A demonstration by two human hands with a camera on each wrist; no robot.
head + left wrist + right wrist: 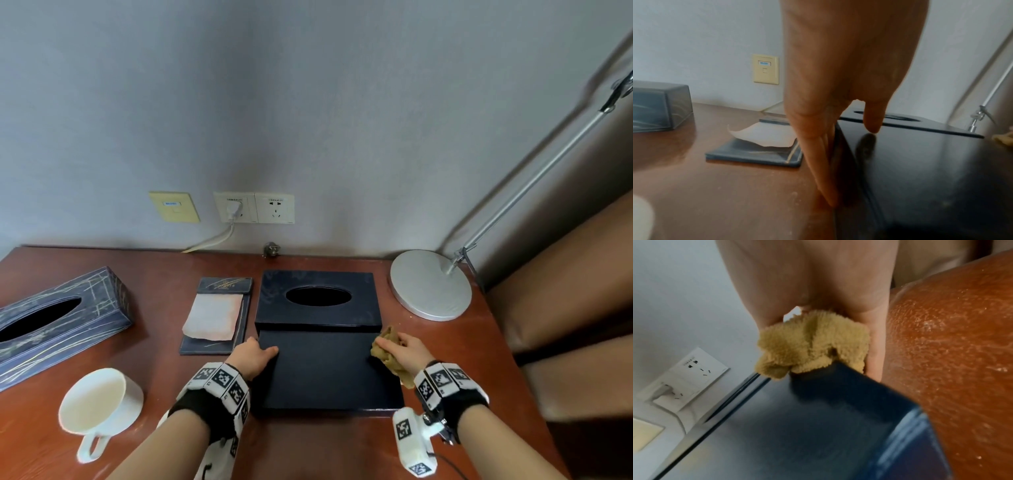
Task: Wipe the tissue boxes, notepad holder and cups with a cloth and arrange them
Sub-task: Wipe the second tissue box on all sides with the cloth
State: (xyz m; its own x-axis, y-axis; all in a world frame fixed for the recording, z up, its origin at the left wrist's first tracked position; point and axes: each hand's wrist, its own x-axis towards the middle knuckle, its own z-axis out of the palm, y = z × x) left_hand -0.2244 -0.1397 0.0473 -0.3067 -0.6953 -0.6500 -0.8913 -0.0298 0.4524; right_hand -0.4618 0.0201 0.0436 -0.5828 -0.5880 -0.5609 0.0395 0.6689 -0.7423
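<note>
A black square tissue box [325,370] stands mid-table with its oval opening on top. My left hand [260,351] steadies its left edge: in the left wrist view the fingers [824,170] lie straight down the box's [920,162] side and the thumb touches its near face. My right hand [407,351] grips a bunched tan cloth [385,346] and presses it on the box's right edge; the right wrist view shows the cloth [812,344] on a corner of the box [797,426]. A patterned tissue box [58,322], a notepad holder [217,318] and a white cup [99,401] sit to the left.
The brown table [164,377] backs onto a grey wall with sockets [253,207] and a plugged-in cable. A silver lamp base [430,284] stands right of the black box, its arm rising to the right. Brown padded furniture [565,308] borders the table's right side.
</note>
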